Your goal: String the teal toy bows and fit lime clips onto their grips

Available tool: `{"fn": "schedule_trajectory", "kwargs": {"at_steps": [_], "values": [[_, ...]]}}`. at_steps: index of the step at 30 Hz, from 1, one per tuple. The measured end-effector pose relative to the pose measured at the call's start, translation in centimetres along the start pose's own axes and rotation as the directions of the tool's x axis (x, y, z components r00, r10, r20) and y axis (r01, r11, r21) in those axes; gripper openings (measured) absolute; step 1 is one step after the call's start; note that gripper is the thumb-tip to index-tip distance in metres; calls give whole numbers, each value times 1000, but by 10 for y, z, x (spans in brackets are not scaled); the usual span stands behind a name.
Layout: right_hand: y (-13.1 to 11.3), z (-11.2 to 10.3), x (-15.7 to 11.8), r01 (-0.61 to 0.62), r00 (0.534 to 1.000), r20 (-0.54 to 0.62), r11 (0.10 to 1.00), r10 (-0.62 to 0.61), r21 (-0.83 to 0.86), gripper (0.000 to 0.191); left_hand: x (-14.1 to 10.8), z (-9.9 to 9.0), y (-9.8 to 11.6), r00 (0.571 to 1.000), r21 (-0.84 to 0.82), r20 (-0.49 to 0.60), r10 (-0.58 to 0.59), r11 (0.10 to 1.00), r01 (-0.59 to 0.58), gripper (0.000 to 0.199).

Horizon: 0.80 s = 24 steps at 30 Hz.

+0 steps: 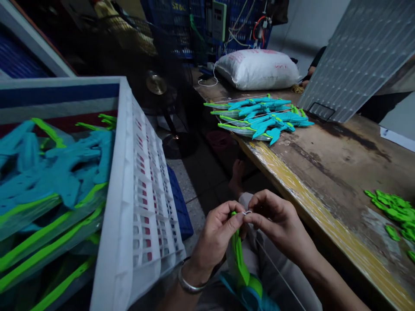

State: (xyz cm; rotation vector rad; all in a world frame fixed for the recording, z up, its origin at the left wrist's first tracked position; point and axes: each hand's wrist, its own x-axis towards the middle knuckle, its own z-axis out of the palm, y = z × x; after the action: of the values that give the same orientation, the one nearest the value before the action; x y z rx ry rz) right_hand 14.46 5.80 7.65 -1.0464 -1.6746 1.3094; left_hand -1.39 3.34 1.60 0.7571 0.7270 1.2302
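Above my lap, my left hand [215, 235] pinches the tip of a green and blue plastic toy bow [240, 263], with a metal bangle on the wrist. Close against it, my right hand [279, 220] pinches a white string [247, 212] that loops at the bow's tip. The fingertips of both hands nearly touch. From there the string runs down to the lower right. The bow's blue part hangs low between my forearms, over my legs.
A white crate [129, 194] full of blue and green bows stands at left. On the wooden table [343, 160] lie strung bows [262, 114], green pieces [395, 211] and a white sack [257, 69]. A translucent ribbed panel [359, 56] and part of a person are at the back right.
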Motion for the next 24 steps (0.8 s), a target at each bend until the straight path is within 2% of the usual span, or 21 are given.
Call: {"fn": "schedule_trajectory", "kwargs": {"at_steps": [3,5,7,12,17,24], "values": [[8,2,3,-126,991,79,963,110,240,40,-1,2,3,1000,-25,23,-4,1000,4,25],[12,2,4,-178,981,137,932,141,314,44,-1,3,4,1000,-29,28,-7,1000,8,26],[15,1,4,-177,980,151,927,133,330,45,-2,2,4,999,-25,36,-8,1000,9,26],[15,-3,1,-13,998,69,991,4,134,44,-3,-1,2,999,-20,45,0,1000,1,24],[11,-4,-1,148,989,32,988,-147,-31,40,-6,0,1,1000,-8,25,18,1000,-18,23],[3,-2,-11,249,967,116,928,-225,-277,15,-8,4,-2,997,30,-73,-14,999,17,28]]}}
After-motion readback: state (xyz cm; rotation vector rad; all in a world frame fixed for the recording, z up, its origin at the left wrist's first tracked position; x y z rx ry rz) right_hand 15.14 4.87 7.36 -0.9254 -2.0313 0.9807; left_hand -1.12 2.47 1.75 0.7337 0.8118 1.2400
